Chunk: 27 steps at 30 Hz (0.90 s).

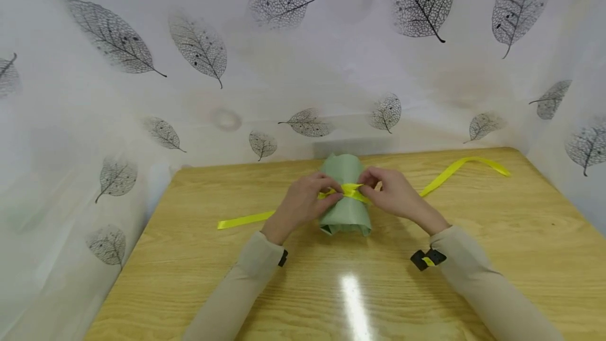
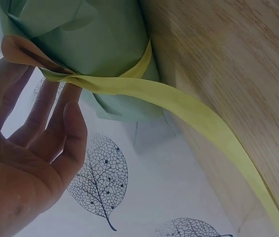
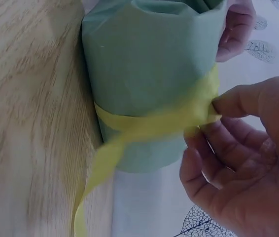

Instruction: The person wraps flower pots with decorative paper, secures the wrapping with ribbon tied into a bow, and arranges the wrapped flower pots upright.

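A roll-shaped bundle in green wrapping paper (image 1: 344, 216) lies on the table with its folded end toward me. Round its middle runs a yellow ribbon (image 1: 352, 190), crossed on top. My left hand (image 1: 305, 199) pinches the ribbon from the left of the crossing. From the right, my right hand (image 1: 390, 191) pinches it between thumb and fingers, close to the left fingertips. In the right wrist view the ribbon (image 3: 164, 121) wraps the paper and passes up to the right fingers. The left wrist view shows one ribbon tail (image 2: 198, 106) trailing off the bundle.
One ribbon end (image 1: 243, 220) lies on the wooden table (image 1: 293, 283) at left; the longer one (image 1: 466, 164) curves away at right. Behind the table hangs a white sheet (image 1: 265, 72) with leaf prints. Black wrist devices (image 1: 428, 259) sit at the sleeves.
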Motion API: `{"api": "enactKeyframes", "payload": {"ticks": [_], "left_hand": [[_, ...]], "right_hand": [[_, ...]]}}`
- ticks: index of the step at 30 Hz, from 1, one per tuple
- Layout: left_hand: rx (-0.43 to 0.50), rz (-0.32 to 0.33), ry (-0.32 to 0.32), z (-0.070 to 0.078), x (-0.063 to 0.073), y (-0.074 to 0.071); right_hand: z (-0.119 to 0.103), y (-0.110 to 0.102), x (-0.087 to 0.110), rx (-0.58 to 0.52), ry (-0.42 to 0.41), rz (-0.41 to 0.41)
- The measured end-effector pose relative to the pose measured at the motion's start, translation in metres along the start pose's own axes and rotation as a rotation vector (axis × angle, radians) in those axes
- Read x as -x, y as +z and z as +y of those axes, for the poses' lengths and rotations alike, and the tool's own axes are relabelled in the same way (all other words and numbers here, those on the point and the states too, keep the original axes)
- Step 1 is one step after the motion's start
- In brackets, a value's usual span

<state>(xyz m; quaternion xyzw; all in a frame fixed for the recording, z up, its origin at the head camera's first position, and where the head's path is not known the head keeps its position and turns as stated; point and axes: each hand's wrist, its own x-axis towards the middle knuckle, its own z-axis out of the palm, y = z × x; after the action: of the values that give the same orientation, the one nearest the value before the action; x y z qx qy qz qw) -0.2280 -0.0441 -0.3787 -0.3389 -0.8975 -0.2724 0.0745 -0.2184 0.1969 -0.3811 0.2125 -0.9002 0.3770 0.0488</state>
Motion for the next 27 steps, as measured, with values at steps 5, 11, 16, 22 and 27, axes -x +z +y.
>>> {"api": "enactKeyframes", "payload": {"ticks": [5, 11, 16, 22, 27], "left_hand": [[-0.006, 0.002, 0.000, -0.001, 0.000, 0.000], [-0.022, 0.008, 0.003, 0.000, -0.001, -0.001], [-0.014, 0.013, 0.017, -0.001, -0.001, -0.001], [-0.004, 0.007, 0.012, -0.002, -0.001, 0.002], [0.010, 0.004, 0.006, -0.001, -0.002, 0.002]], "right_hand": [[0.008, -0.006, 0.001, -0.178, 0.043, -0.143], [0.015, -0.008, 0.002, -0.295, 0.071, -0.249], [0.014, -0.007, 0.000, -0.297, 0.089, -0.246], [0.014, -0.003, -0.004, -0.292, 0.110, -0.169], [0.010, 0.003, -0.007, -0.153, 0.041, -0.039]]}}
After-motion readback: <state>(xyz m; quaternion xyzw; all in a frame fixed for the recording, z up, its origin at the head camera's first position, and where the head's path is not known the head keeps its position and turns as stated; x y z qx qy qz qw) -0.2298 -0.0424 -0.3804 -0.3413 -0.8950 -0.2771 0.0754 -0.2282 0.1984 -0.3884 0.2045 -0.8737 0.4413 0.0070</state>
